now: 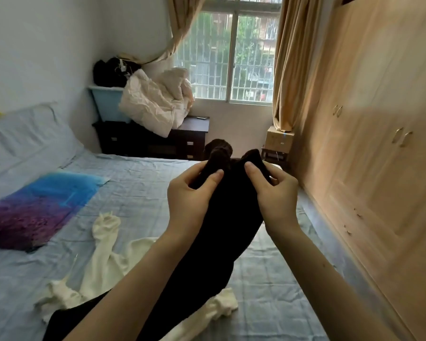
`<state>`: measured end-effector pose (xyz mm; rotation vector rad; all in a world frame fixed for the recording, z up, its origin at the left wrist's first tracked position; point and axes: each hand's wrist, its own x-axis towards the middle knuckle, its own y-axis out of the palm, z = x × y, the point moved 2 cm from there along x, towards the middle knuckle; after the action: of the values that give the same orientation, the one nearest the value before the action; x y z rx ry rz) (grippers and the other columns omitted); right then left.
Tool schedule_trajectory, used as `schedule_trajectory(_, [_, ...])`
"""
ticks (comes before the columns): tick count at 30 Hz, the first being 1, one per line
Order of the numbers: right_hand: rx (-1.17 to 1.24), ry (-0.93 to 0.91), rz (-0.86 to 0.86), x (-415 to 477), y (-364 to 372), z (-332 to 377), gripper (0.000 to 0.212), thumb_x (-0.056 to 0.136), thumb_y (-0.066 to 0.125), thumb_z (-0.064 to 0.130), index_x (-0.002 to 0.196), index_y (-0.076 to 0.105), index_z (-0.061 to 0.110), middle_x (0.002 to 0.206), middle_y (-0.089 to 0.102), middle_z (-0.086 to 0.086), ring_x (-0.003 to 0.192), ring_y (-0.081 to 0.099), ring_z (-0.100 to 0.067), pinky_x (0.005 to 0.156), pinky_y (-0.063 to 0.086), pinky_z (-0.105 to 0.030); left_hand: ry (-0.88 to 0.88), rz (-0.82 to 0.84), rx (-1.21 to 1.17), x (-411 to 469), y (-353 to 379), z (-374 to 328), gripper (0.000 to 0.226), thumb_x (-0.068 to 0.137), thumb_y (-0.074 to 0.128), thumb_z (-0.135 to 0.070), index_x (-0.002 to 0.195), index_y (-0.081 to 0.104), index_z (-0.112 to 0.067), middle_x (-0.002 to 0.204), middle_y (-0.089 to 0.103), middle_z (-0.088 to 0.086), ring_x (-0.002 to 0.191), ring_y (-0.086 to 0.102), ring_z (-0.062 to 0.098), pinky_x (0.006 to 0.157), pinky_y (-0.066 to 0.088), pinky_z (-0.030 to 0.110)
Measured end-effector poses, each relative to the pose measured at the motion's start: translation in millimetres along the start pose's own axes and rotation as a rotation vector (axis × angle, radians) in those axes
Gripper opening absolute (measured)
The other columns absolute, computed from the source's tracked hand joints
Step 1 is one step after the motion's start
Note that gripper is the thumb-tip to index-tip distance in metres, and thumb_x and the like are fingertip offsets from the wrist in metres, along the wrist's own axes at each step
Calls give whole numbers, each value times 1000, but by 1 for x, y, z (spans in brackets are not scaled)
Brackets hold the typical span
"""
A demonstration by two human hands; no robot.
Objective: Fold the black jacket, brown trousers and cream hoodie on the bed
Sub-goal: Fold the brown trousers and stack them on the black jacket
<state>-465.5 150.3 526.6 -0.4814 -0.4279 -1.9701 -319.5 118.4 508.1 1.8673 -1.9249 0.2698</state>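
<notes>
I hold a dark brown garment [231, 217] up in front of me over the bed [145, 188]. My left hand [190, 198] and my right hand [273, 193] each pinch its bunched top edge, close together. The cloth hangs down between my forearms to the bed. Whether it is the trousers or the jacket cannot be told. The cream hoodie [103, 262] lies spread and rumpled on the blue sheet beneath it, one sleeve stretched toward the pillow. More black cloth [67, 321] lies over the hoodie at the lower left.
A purple and blue pillow [40, 207] lies on the bed's left side. Beyond the bed stand a dark nightstand [158, 141] and a blue tub [108, 104] draped with a crumpled cream duvet [155, 104]. A wooden wardrobe [379, 143] lines the right wall.
</notes>
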Motion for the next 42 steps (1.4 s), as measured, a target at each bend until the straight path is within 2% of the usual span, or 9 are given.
schedule_trajectory(5, [-42, -72, -53, 29, -92, 38, 31, 91, 70, 23, 70, 74, 44, 77, 75, 16, 80, 71, -1, 68, 56, -15, 23, 90, -73, -6, 99, -25, 21, 89, 71, -22, 110, 73, -25, 98, 75, -7, 97, 71, 11, 79, 57, 21])
schedule_trajectory(12, [-225, -183, -207, 59, -214, 96, 7, 91, 70, 30, 90, 71, 36, 82, 74, 20, 84, 70, 0, 68, 54, -13, 5, 252, -280, -26, 228, -58, 18, 91, 68, -22, 108, 72, -23, 100, 75, -4, 99, 70, 11, 88, 57, 30])
schedule_trajectory(16, [-306, -233, -241, 72, -249, 123, 4, 90, 70, 31, 90, 72, 35, 83, 74, 19, 83, 70, 0, 67, 53, -12, -48, 227, -429, -36, 274, -68, 18, 90, 70, -22, 108, 73, -21, 105, 74, 3, 101, 70, 16, 93, 56, 38])
schedule_trajectory(21, [-383, -224, -160, 84, -240, 121, 4, 87, 72, 34, 85, 71, 37, 81, 74, 18, 82, 70, 1, 70, 54, -13, -196, 131, -564, -39, 277, -48, 28, 90, 69, -25, 117, 69, -14, 108, 73, 6, 103, 70, 19, 93, 55, 37])
schedule_trajectory(26, [-376, -66, 50, 64, -189, 32, 5, 87, 73, 28, 87, 76, 31, 82, 75, 15, 78, 70, 2, 68, 50, -11, -297, -28, -470, -62, 212, 31, 20, 92, 66, -27, 110, 72, -20, 100, 75, 1, 95, 72, 14, 73, 56, 19])
schedule_trajectory(29, [-350, 102, 195, 25, -141, -53, 7, 88, 73, 25, 91, 79, 23, 86, 77, 10, 83, 71, -2, 71, 51, -16, -381, -195, -331, -90, 146, 97, 8, 92, 67, -24, 97, 74, -23, 93, 76, 3, 88, 73, 17, 69, 55, 20])
schedule_trajectory(35, [-175, 436, 427, -98, -9, -225, 10, 89, 73, 19, 93, 78, 27, 88, 77, 8, 85, 74, -9, 67, 54, -19, -559, -503, -113, -156, -25, 230, 9, 92, 67, -15, 94, 71, -23, 92, 76, 2, 90, 72, 16, 69, 54, 19])
schedule_trajectory(38, [-214, 480, 589, -164, 64, -295, 11, 88, 74, 20, 98, 78, 21, 90, 77, 10, 88, 72, -7, 76, 57, -27, -628, -642, -85, -200, -114, 281, 14, 91, 66, -12, 93, 70, -25, 98, 76, 2, 94, 71, 16, 71, 53, 19])
schedule_trajectory(42, [-366, 404, 903, -231, 153, -372, 18, 88, 71, 32, 106, 74, 30, 94, 73, 22, 90, 67, 4, 82, 53, -21, -750, -701, -95, -256, -220, 349, 16, 93, 65, -14, 107, 65, -21, 110, 73, 5, 100, 70, 14, 76, 55, 20])
